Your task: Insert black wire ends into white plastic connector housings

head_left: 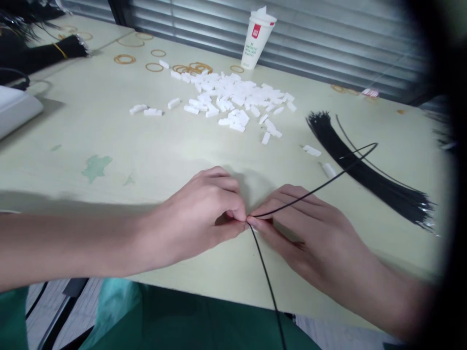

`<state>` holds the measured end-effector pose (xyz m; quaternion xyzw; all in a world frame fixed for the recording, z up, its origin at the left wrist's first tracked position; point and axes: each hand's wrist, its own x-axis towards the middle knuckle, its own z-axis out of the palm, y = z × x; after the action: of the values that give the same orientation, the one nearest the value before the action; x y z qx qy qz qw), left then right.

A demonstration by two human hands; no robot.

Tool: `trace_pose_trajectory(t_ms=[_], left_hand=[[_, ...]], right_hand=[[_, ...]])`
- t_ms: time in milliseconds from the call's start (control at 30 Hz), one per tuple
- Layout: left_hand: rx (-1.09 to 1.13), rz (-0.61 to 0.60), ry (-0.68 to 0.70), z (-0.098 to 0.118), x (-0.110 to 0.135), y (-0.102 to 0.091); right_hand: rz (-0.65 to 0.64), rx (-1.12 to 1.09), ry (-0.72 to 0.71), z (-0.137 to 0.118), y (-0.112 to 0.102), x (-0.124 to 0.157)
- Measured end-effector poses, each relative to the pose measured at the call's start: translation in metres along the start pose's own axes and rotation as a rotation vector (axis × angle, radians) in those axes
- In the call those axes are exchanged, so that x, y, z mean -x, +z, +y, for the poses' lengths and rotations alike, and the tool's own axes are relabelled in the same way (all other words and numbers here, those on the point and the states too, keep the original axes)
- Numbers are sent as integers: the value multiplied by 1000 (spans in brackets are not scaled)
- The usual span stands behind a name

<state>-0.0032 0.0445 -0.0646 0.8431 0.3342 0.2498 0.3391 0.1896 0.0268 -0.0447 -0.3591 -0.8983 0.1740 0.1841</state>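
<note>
My left hand (207,209) and my right hand (310,228) meet fingertip to fingertip just above the near part of the table. Both are closed in a pinch. Thin black wire (314,190) runs from between the fingertips up to the right, where it bends back on itself. Another length of black wire (267,274) drops from the same spot past the table's front edge. A sliver of something white shows beneath my right fingertips, mostly hidden. What exactly my left fingertips grip is covered by the fingers.
Many small white plastic pieces (237,92) lie heaped mid-table, with rubber bands (193,68) behind. A bundle of black wires (368,170) rests at right beside two loose white pieces (312,150). A paper cup (257,39) stands by the blinds; a white device (16,109) sits left.
</note>
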Motion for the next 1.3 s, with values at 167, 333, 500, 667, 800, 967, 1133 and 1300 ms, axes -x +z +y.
trace_pose_trajectory(t_ms=[167,333,500,667,800,967,1133,1300], left_hand=[[-26,-19,-13,0,1,0],[-30,-6,-15,0,2,1],[-61,-19,-34,0,3,2],[-29,-32,-89,3,5,0],[98,-76,-68,6,5,-2],[227,-17,-84,1,3,0],[292,9,-138,-6,2,5],[258,10,-144,-5,2,6]], right_hand=[[-41,105,-12,-3,0,-3],[-47,117,-32,-2,2,-4],[-56,115,-60,3,8,-3],[-48,68,-66,8,10,-3],[-84,-70,-35,13,11,-3],[-145,-33,-27,18,7,-7],[-205,-126,171,19,-12,-15],[-212,47,221,29,-30,-17]])
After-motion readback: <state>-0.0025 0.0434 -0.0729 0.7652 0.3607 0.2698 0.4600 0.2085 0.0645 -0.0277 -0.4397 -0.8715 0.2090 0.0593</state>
